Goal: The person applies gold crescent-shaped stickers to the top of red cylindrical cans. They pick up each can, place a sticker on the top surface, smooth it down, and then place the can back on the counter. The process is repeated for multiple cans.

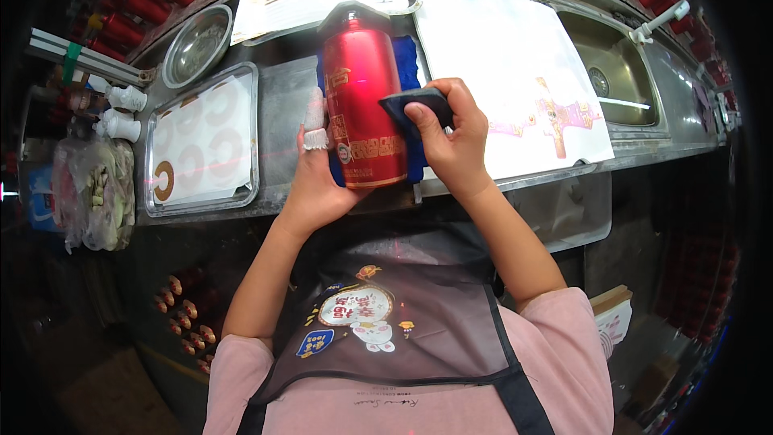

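Upper centre of the frame: your left hand (pixel 316 181) grasps a red bottle (pixel 362 101) — your right hand (pixel 456 138) pinches a dark pad (pixel 405 105) at the bottle's right side.

Bottle (pixel 364 105): smooth, glossy, metallic-looking red
Pad (pixel 420 106): dark, matt; rubber or plastic, can't tell
Blue cloth (pixel 410 60): matt fabric
Counter (pixel 283 84): bare metal, dull sheen
Left tray (pixel 254 125): shiny metal rim
Bowl (pixel 196 47): polished metal
Big sheet (pixel 491 52): white, smooth, paper-like
Sink (pixel 618 52): smooth metal
Bag (pixel 90 165): clear, crinkled plastic
Apron (pixel 447 334): dark, slightly glossy
Shirt (pixel 564 346): matt cloth
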Demonstrator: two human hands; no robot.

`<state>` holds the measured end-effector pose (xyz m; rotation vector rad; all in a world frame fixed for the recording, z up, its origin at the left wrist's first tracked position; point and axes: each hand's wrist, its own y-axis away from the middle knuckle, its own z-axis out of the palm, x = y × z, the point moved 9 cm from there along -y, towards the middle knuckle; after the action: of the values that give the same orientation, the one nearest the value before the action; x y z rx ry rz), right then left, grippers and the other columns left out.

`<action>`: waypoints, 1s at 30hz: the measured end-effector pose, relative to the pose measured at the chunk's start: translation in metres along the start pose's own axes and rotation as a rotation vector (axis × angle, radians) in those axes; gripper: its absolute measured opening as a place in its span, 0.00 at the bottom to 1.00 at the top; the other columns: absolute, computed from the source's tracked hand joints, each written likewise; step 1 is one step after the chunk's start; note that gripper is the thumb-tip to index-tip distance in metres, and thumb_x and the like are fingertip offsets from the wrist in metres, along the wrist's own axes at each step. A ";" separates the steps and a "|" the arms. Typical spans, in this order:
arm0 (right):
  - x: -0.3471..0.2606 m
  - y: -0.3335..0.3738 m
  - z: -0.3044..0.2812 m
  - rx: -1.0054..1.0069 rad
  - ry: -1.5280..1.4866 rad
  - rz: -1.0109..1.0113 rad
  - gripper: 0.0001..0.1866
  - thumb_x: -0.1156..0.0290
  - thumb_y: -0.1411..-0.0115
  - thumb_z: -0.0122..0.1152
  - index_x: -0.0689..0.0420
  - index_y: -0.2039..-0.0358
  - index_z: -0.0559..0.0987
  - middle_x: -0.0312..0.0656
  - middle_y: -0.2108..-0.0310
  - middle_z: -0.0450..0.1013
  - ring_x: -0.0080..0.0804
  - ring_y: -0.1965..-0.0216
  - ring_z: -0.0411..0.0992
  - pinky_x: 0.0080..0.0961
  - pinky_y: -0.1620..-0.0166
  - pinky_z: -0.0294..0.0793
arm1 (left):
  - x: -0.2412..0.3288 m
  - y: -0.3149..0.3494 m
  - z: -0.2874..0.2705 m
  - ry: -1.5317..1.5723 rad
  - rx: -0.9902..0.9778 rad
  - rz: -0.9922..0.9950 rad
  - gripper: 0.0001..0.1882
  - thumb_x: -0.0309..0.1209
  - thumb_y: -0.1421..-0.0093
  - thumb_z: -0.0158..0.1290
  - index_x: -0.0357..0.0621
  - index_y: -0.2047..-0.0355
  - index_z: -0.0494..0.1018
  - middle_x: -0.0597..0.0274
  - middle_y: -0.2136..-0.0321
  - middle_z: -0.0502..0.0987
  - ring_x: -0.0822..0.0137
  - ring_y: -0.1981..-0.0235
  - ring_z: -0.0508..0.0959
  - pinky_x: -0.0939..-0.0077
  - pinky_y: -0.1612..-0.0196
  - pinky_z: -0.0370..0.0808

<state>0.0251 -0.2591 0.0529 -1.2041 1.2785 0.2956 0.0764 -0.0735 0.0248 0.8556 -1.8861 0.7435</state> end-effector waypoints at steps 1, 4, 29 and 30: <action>0.002 -0.002 -0.003 0.018 0.047 0.029 0.12 0.71 0.40 0.70 0.61 0.61 0.77 0.45 0.69 0.76 0.38 0.68 0.75 0.29 0.63 0.74 | 0.001 0.000 0.000 0.084 0.005 0.000 0.61 0.35 0.54 0.76 0.39 0.28 0.48 0.49 0.33 0.63 0.53 0.34 0.68 0.59 0.32 0.63; 0.003 0.007 -0.009 0.026 -0.023 0.162 0.11 0.71 0.40 0.70 0.60 0.62 0.77 0.46 0.69 0.76 0.39 0.68 0.75 0.29 0.63 0.73 | 0.002 0.000 0.001 0.046 0.000 -0.030 0.65 0.32 0.55 0.76 0.38 0.27 0.41 0.49 0.34 0.64 0.56 0.39 0.74 0.64 0.34 0.68; -0.042 0.028 -0.011 0.060 0.006 0.169 0.07 0.78 0.39 0.71 0.62 0.63 0.80 0.34 0.68 0.75 0.19 0.68 0.70 0.16 0.62 0.70 | 0.034 0.031 -0.011 -0.314 0.195 0.253 0.53 0.43 0.55 0.72 0.50 0.29 0.62 0.42 0.27 0.54 0.37 0.26 0.53 0.27 0.30 0.41; -0.032 0.029 -0.014 0.096 -0.060 0.240 0.07 0.77 0.38 0.71 0.62 0.63 0.80 0.33 0.67 0.74 0.17 0.67 0.69 0.16 0.62 0.69 | 0.036 0.033 -0.003 -0.339 0.157 0.246 0.48 0.45 0.55 0.72 0.57 0.32 0.68 0.39 0.26 0.49 0.34 0.26 0.51 0.25 0.31 0.41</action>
<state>-0.0156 -0.2449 0.0670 -0.9549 1.3710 0.4368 0.0389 -0.0615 0.0540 0.9004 -2.2869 0.9537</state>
